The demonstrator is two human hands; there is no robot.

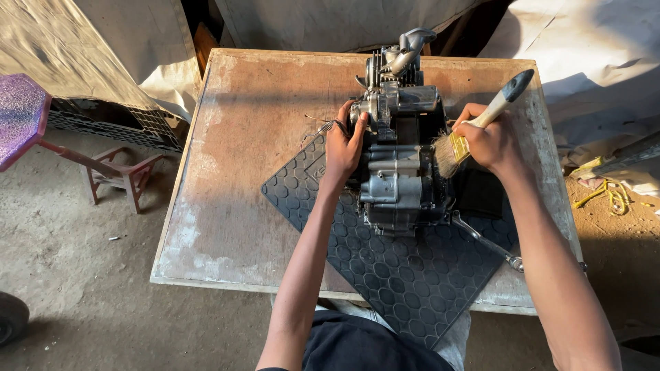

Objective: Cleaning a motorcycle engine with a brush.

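Engine (399, 172) sits on a hex-patterned rubber mat (405, 282) (wooden table (240, 172) beneath); left hand (342, 144) fingers grip its side, right hand (491, 141) clamps a paintbrush (474, 130).

- My desk (227, 206): worn wooden top, paint patchy, lit by low warm sunlight.
- Floor (75, 275): bare packed dirt.
- Left of me: purple stool (20, 117), black plastic crate (110, 124).
- Behind: pale tarpaulin sheets (103, 41) draped.
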